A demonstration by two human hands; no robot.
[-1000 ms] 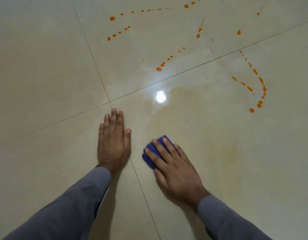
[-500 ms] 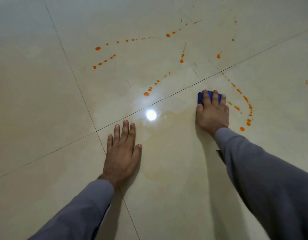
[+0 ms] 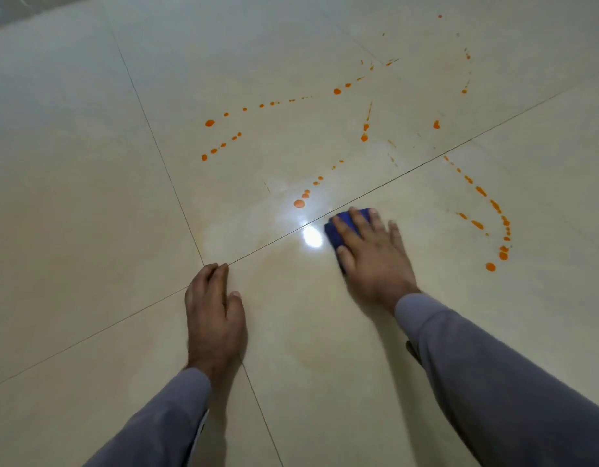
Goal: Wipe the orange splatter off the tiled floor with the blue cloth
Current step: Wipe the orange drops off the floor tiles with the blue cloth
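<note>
The right hand (image 3: 372, 261) presses the blue cloth (image 3: 338, 230) flat on the tiled floor (image 3: 89, 197) under straight, spread fingers, just beside the grout line, orange splatter (image 3: 493, 207) beyond, while the left hand (image 3: 214, 318) rests open, fingers together.

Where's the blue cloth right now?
In the head view, the blue cloth lies under the right hand, just right of the light glare on the floor.

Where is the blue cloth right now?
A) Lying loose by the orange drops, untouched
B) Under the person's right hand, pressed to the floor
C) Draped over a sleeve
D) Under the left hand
B: the blue cloth peeks out from under the flat fingers of the right hand, while the left hand rests on bare tile.
</note>
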